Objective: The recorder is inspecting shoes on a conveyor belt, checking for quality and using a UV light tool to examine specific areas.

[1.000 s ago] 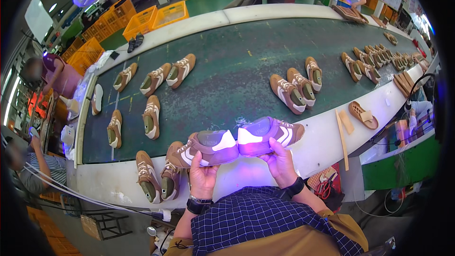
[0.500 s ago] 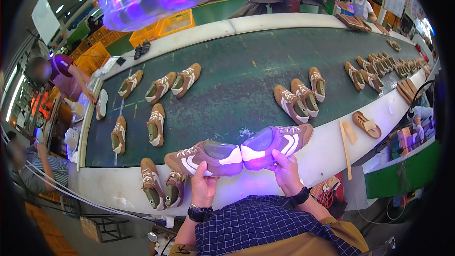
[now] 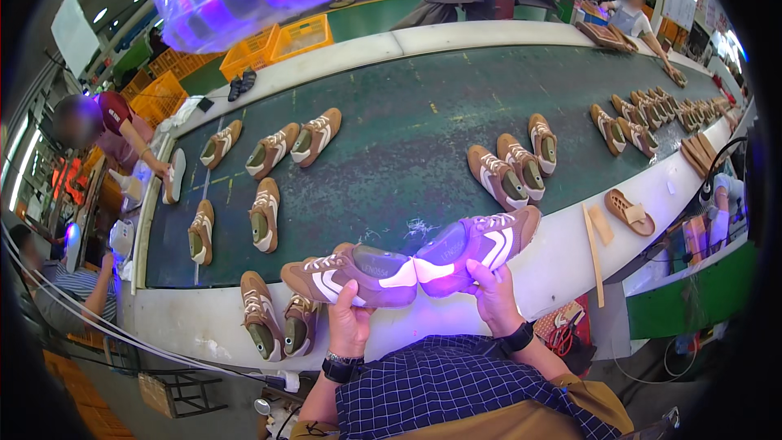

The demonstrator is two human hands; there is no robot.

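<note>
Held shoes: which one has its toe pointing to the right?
The shoe in the right hand: its toe points right, whereas the other held shoe, in the left hand, points left.

Purple glow up top, dist. edges

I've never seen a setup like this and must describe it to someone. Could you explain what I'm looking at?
There is no machine arm here: a person works with two bare hands. The picture comes from a wide fisheye camera worn on the head, looking down, so straight edges bend. The left hand holds a brown-and-white shoe and the right hand holds a second shoe, heel toward heel. Beyond them, more brown shoes sit in loose groups on a green surface. A white ledge on the near side bears two shoes at left and a brown sandal at right.
</note>
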